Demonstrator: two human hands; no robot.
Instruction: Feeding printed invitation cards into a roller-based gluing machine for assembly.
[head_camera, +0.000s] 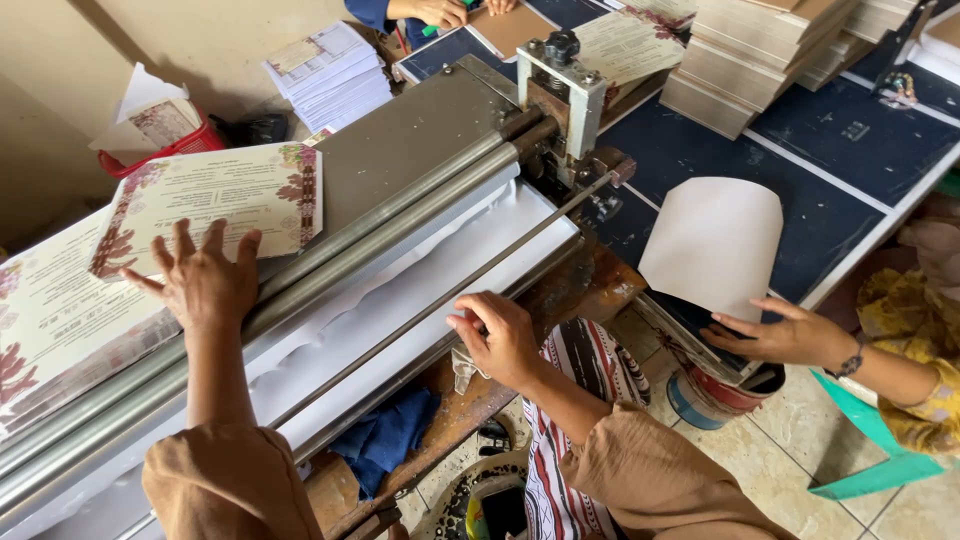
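a long roller machine (400, 170) runs slantwise from the lower left of the frame up to the upper middle, its paired steel rollers (400, 205) and a thin rod (440, 295) all lying along that same slant over a white tray (400, 300). on the feed side, at the left of the frame, a printed card with a floral border (225, 195) lies flat, its long side nearly in line with the rollers and its near edge just beside them. the left hand (205, 280) rests on that card's lower edge, fingers spread wide and flat, gripping nothing, so it is far the nearer hand to the card. the right hand (498, 335) is at the lower middle, on the near side of the machine, curled loosely by the tray's rim just beside the rod; whether it grips anything i cannot tell. at the right, another person's hand (780, 335) holds a curved blank sheet (715, 245) over the dark tabletop (850, 150).
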